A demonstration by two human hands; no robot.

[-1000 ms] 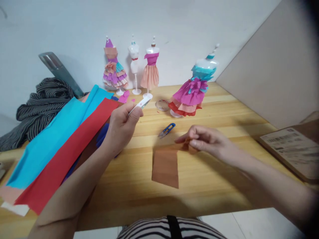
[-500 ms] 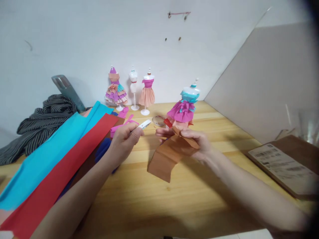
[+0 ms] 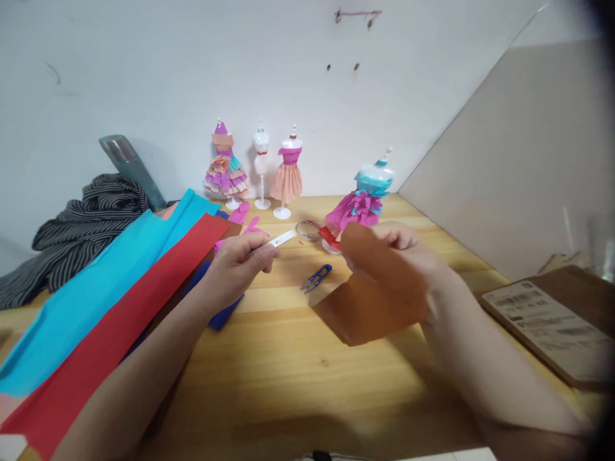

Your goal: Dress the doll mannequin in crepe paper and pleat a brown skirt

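My left hand (image 3: 245, 253) is closed in a pinch on a slim white tool (image 3: 283, 238) with a small dark dot; its kind I cannot make out. A piece of brown crepe paper (image 3: 384, 301), creased and blurred by motion, hangs from my right hand (image 3: 408, 246), whose fingers are closed on its upper edge. Blue thread snips (image 3: 317, 278) lie on the table between the hands. Behind the brown paper stands a small mannequin (image 3: 377, 173) in a turquoise top and magenta skirt. A red strip (image 3: 329, 237) lies by its foot.
Three more small mannequins, one in a peach skirt (image 3: 287, 182), stand by the wall. Turquoise (image 3: 110, 269) and red crepe paper (image 3: 125, 320) lie at left, beside a striped cloth (image 3: 91, 218) and a bottle (image 3: 132, 169). A round clear ring (image 3: 307, 229) lies mid-table; a cardboard parcel (image 3: 542, 320) sits right.
My right hand has moved right with the brown paper and turned it, uncovering the blue snips. My left hand still holds the white tool. The view has shifted slightly.
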